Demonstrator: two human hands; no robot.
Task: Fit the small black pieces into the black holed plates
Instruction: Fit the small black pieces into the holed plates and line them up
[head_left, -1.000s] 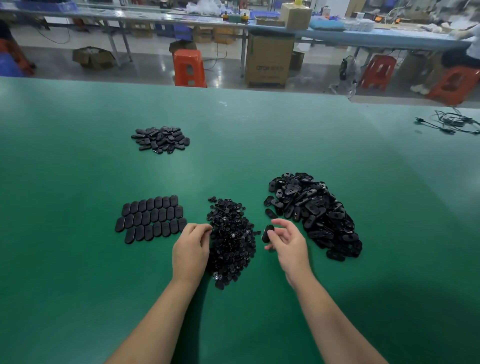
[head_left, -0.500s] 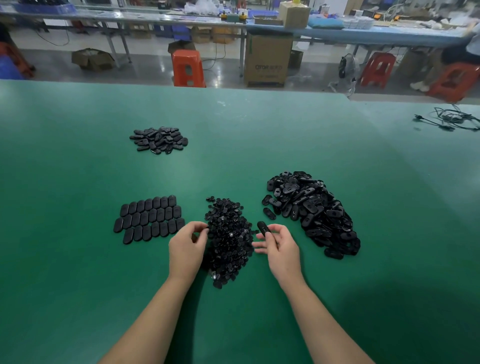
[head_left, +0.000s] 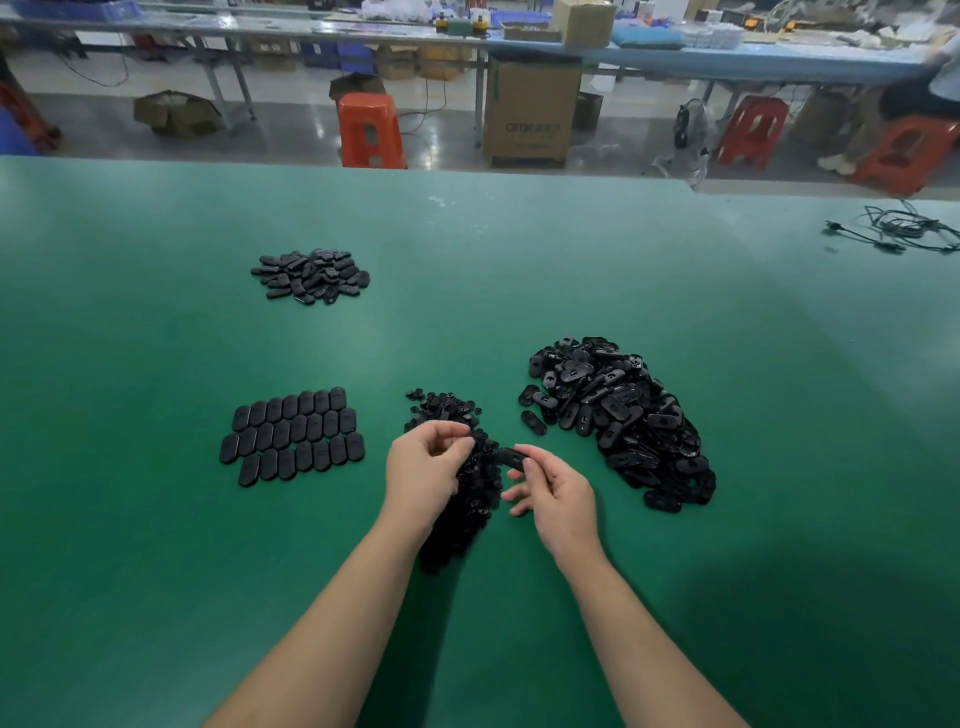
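Both hands have come closer together | right hand (head_left: 556, 493) pinches a plate (head_left: 511, 458), long side pointing left | left hand (head_left: 428, 467) pinches a small piece, I think, just beside it, over the small pieces (head_left: 467, 499)

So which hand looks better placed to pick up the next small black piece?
Probably the left hand: its fingertips are at the pile of small black pieces, while the right hand holds a black oval holed plate.

Table top (head_left: 156, 519): matt green mat, smooth. Loose plates (head_left: 618, 415): black plastic, slight gloss. Laid-out plates (head_left: 293, 434): satin black plastic. Stool (head_left: 370, 130): glossy orange plastic. Box (head_left: 530, 114): brown cardboard.
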